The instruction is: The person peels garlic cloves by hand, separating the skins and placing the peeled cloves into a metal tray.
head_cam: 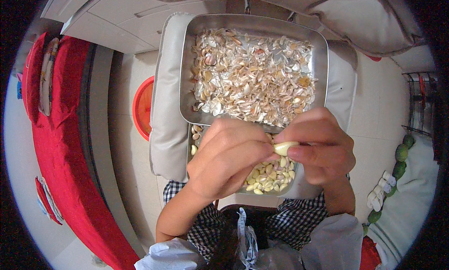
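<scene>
A pale, peeled-looking garlic clove [285, 149] is pinched between the fingertips of both hands. My left hand [228, 154] grips its left end, and my right hand [321, 147] holds its right side between thumb and finger. Below them, many smooth peeled cloves [268, 177] lie heaped in a lower metal tray [288, 192], which my hands partly cover. Beyond my hands, a deep steel tray [184, 70] holds a wide layer of dry garlic skins [252, 80]. A purplish garlic piece [210, 58] rests among the skins. A few unpeeled cloves [196, 132] show left of my left hand.
Both trays rest on a padded beige seat [170, 129]. An orange-red bucket [143, 108] stands on the tiled floor to the left, near a red-covered couch or bench [52, 140]. White drawers [122, 17] are at the upper left, a black wire rack [419, 101] at the right.
</scene>
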`<control>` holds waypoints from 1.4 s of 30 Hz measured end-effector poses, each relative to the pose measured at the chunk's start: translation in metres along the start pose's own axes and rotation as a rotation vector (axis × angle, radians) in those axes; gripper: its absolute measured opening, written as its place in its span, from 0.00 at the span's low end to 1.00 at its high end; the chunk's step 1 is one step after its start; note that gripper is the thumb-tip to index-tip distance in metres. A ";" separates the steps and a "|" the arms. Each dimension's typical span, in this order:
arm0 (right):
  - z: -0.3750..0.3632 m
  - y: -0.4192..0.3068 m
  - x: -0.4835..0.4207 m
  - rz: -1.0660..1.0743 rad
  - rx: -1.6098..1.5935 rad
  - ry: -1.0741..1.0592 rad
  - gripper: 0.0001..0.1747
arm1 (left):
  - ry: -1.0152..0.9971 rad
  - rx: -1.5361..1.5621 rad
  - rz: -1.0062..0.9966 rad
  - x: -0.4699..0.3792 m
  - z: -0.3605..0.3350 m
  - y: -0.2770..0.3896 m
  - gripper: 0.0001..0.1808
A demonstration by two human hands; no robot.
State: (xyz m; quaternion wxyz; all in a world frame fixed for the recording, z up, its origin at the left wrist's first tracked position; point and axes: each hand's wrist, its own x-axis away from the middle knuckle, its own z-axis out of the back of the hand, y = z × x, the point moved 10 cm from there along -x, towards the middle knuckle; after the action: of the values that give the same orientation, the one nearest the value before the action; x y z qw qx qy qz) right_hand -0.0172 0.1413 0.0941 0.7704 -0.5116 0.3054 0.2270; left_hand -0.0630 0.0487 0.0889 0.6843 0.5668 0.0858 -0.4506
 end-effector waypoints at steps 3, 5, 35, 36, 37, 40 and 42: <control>0.000 -0.001 -0.001 0.006 -0.006 -0.009 0.12 | -0.009 -0.024 -0.023 -0.001 -0.001 0.003 0.07; 0.001 -0.002 -0.001 0.008 -0.010 -0.010 0.12 | -0.021 -0.043 -0.033 -0.002 -0.002 0.003 0.07; -0.002 0.057 0.031 -0.648 -0.598 0.305 0.08 | 0.158 -0.034 0.011 0.007 0.007 -0.027 0.14; -0.004 0.059 0.033 -0.678 -0.648 0.310 0.07 | 0.213 -0.012 0.025 0.009 0.008 -0.032 0.14; -0.007 0.061 0.035 -0.708 -0.698 0.314 0.07 | 0.214 -0.013 0.025 0.009 0.006 -0.031 0.14; -0.010 0.063 0.036 -0.722 -0.757 0.307 0.07 | 0.211 -0.088 0.149 0.009 0.005 -0.040 0.14; -0.011 0.062 0.034 -0.704 -0.685 0.290 0.07 | 0.123 -0.217 0.253 0.011 -0.001 -0.049 0.13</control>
State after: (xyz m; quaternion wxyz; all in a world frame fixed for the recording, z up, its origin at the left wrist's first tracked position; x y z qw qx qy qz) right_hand -0.0371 0.1559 0.0267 0.5378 -0.8329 0.1266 -0.0325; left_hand -0.0912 0.0468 0.0478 0.7861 0.5224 0.1035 -0.3137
